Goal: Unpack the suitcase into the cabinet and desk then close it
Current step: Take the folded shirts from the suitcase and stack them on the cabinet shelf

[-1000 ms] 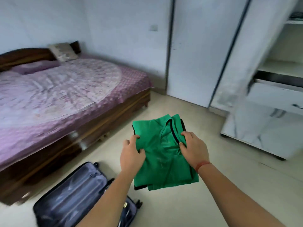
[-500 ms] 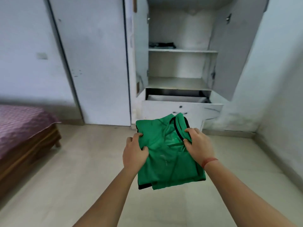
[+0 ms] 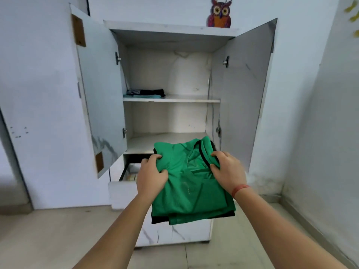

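Green fabric fills the middle of the view: a folded green polo shirt (image 3: 186,181) with black trim, held level in the air by both hands in front of an open white cabinet (image 3: 171,29). The left hand (image 3: 151,177) grips the shirt's left edge and the right hand (image 3: 227,171) grips the collar side. On each hand the fingers (image 3: 155,158) curl over the top of the cloth with the thumb pinching in from the side. Holding it at both edges seems meant to keep the folds from falling open on the way to a shelf. The shirt hangs just before the front edge of the bare lower shelf (image 3: 147,142) and above a drawer (image 3: 120,189) that is pulled out beneath it. That drawer juts toward the person and may get in the way of stepping closer; what lies inside it is too unclear to name. Both cabinet doors stand wide open, so nothing blocks either shelf. At the left end of the upper shelf (image 3: 174,99) sits a small stack of folded dark clothes (image 3: 144,93). A colourful owl ornament (image 3: 219,13) stands at the right end of the cabinet top. A red thread (image 3: 240,189) circles the right wrist. No suitcase is in view.
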